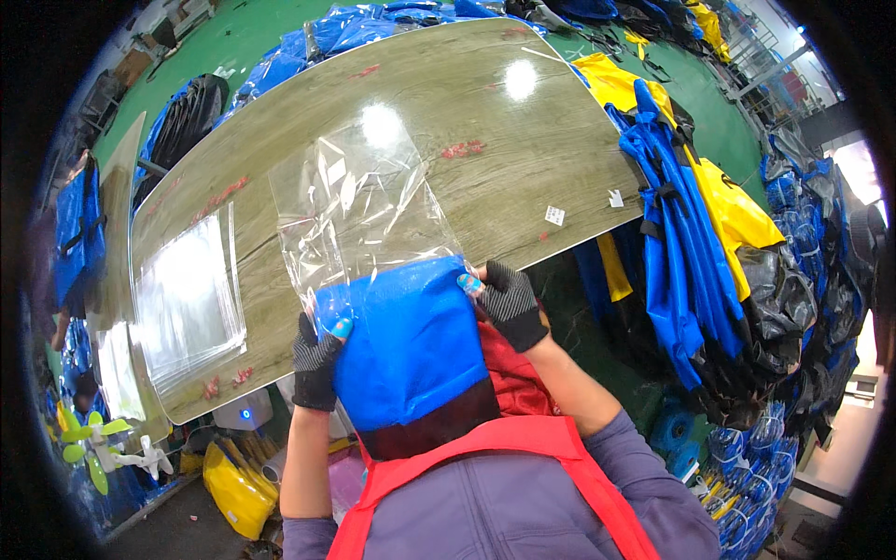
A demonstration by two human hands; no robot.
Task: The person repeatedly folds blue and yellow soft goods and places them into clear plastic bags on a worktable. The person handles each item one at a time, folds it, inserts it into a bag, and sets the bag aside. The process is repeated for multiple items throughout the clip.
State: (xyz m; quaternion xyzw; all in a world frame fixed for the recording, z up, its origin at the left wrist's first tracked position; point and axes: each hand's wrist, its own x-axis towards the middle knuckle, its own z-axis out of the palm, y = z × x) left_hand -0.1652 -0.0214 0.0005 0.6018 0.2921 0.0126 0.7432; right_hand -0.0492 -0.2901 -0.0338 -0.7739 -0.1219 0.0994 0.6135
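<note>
A blue bag with a black base (401, 336) lies flat between my hands at the near table edge, close against my body. Its far end sits inside the mouth of a clear plastic sleeve (364, 205), which stretches away over the table, wrinkled and shiny. My left hand (317, 359), in a black-and-grey fingerless glove, grips the left side where blue bag and sleeve meet. At the right corner my right hand (511, 303), gloved the same way, pinches them with thumb and fingers. Both thumbs show blue at the tip.
A stack of clear plastic sleeves (191, 299) lies on the left of the wood-grain table (523, 159). Two small white labels (554, 216) rest toward its right edge. Blue and yellow bags (667, 233) hang over the right side. A green fan (93, 439) stands lower left.
</note>
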